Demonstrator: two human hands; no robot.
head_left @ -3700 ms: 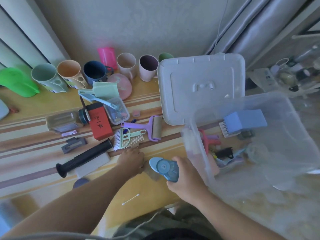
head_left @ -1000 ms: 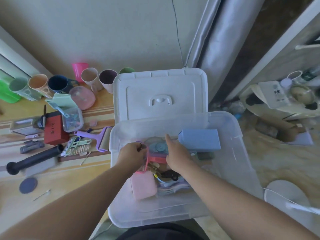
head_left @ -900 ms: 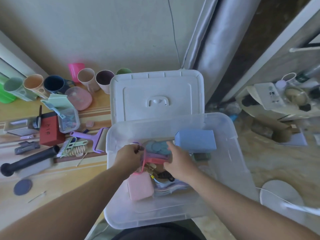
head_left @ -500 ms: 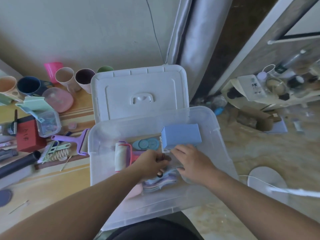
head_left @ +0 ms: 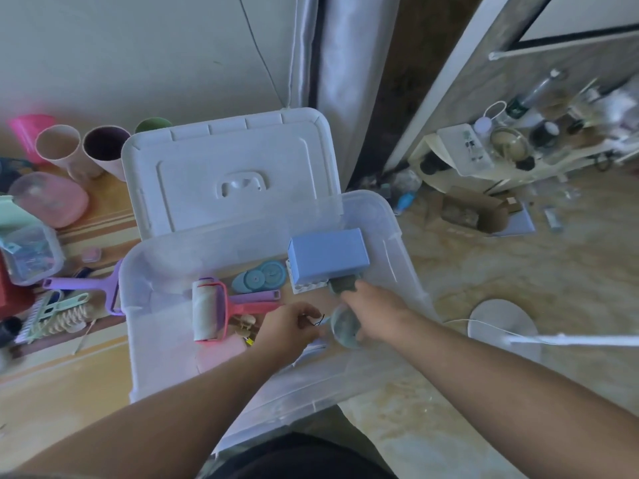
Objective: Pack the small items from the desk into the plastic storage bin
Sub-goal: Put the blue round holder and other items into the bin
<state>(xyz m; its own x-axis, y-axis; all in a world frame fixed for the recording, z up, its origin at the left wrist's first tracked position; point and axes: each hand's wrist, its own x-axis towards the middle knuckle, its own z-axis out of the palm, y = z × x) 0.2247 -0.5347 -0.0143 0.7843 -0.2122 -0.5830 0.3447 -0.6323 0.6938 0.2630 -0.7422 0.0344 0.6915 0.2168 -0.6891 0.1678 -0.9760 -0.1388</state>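
Note:
The clear plastic storage bin (head_left: 138,271) sits off the desk's right end, with its white lid (head_left: 228,167) lying behind it. Inside lie a blue box (head_left: 328,257), a blue tape dispenser (head_left: 259,280), a pink lint roller (head_left: 207,309) and a pink case (head_left: 218,354). My left hand (head_left: 287,326) is inside the bin, fingers pinched on a thin black thing (head_left: 320,319). Close beside it, my right hand (head_left: 373,312) grips a round clear container (head_left: 344,328) just in front of the blue box.
On the desk at left lie a purple roller (head_left: 86,283), combs (head_left: 58,312), a small clear box (head_left: 27,257), a pink dome (head_left: 52,198) and cups (head_left: 58,146). On the floor at right are a white round base (head_left: 501,326), a cardboard box (head_left: 473,212) and a low shelf (head_left: 501,150).
The blue tape dispenser went from my right hand over the desk into the bin. Both hands shifted to the bin's right part, and my right hand now holds the round clear container.

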